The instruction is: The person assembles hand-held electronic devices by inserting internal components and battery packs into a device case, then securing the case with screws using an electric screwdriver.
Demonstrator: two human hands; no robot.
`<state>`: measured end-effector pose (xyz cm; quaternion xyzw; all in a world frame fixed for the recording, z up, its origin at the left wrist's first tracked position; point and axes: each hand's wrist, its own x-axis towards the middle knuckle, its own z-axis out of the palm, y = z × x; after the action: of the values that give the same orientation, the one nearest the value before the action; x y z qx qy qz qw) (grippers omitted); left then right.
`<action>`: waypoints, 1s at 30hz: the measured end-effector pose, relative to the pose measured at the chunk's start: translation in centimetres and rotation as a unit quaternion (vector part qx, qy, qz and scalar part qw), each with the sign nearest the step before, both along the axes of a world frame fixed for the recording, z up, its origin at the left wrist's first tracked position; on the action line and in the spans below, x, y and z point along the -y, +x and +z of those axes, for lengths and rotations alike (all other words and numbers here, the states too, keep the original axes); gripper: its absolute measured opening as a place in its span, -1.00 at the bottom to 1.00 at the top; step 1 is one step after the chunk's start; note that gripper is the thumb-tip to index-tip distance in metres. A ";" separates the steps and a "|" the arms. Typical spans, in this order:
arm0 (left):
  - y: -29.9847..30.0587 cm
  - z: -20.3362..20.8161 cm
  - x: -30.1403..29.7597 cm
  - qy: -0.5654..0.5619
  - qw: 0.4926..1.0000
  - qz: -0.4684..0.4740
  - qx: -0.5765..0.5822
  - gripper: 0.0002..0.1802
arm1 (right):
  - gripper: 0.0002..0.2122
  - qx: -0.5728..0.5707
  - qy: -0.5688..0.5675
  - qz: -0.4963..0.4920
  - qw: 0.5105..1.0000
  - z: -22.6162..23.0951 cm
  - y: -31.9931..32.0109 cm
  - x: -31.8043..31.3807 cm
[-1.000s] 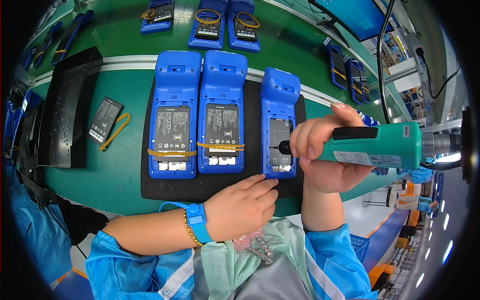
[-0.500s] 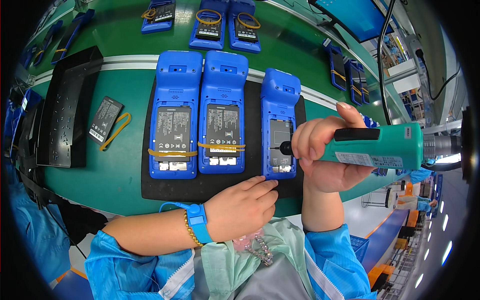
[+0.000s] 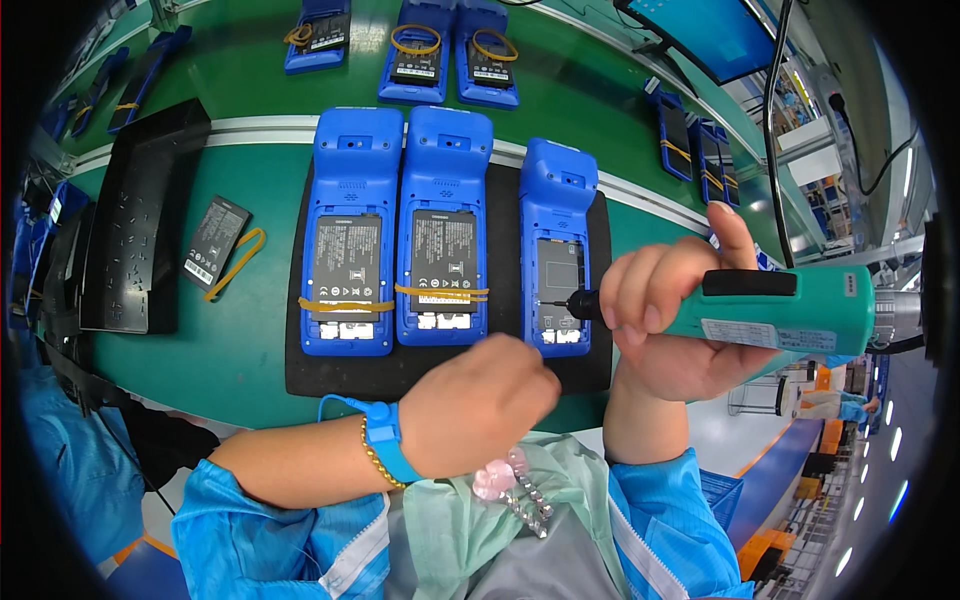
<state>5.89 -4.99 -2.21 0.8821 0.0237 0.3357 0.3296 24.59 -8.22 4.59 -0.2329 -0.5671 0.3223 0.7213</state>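
Note:
My right hand [image 3: 665, 320] is wrapped round a green electric screwdriver [image 3: 810, 312] lying nearly level. Its thin bit reaches left over the open battery bay of a blue handheld device [image 3: 558, 190]; whether the tip touches is unclear. My left hand [image 3: 485, 400] is closed, fingers curled and slightly blurred, just below that device; anything inside it is hidden. To the left lie two more blue devices [image 3: 352, 180] [image 3: 447, 180], backs up, each with a black battery [image 3: 347, 255] [image 3: 445, 245] in its bay and a yellow rubber band round it. All three rest on a black mat [image 3: 430, 378].
A loose battery [image 3: 216, 240] and a yellow rubber band [image 3: 235, 265] lie left of the mat, beside a black tray [image 3: 140, 230]. More banded blue devices [image 3: 415, 50] sit beyond a pale rail. A monitor [image 3: 710, 35] stands at far right, near a hanging black cable [image 3: 771, 150].
My left hand has left the lower edge of the right device, and its stretched fingers have curled in. My right hand and the screwdriver have shifted a little to the right.

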 end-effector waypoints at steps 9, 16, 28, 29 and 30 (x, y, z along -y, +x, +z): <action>0.4 1.2 -1.6 -0.040 0.985 0.156 0.068 -0.57 | -0.15 0.027 0.040 0.010 0.999 4.3 -2.0 2.0; -0.8 2.0 -1.0 0.019 0.985 0.158 0.073 -0.84 | -0.06 -0.059 0.082 -0.050 0.994 4.8 -3.5 3.9; -21.5 5.0 -13.1 0.123 0.723 0.658 -0.170 -0.78 | -0.08 -0.061 0.095 -0.152 0.982 4.4 -0.1 9.9; -23.3 4.3 -13.9 0.095 0.710 0.668 -0.202 -0.77 | -0.09 -0.068 0.095 -0.127 0.985 4.5 -0.3 9.5; -24.7 3.5 -14.7 0.086 0.704 0.667 -0.229 -0.76 | -0.07 -0.067 0.104 -0.101 0.987 4.3 -0.2 9.0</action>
<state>-18.77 9.67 1.25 0.7101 0.6518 0.2561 -0.0730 24.41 -17.23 8.92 -0.1906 -0.5212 0.2018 0.8070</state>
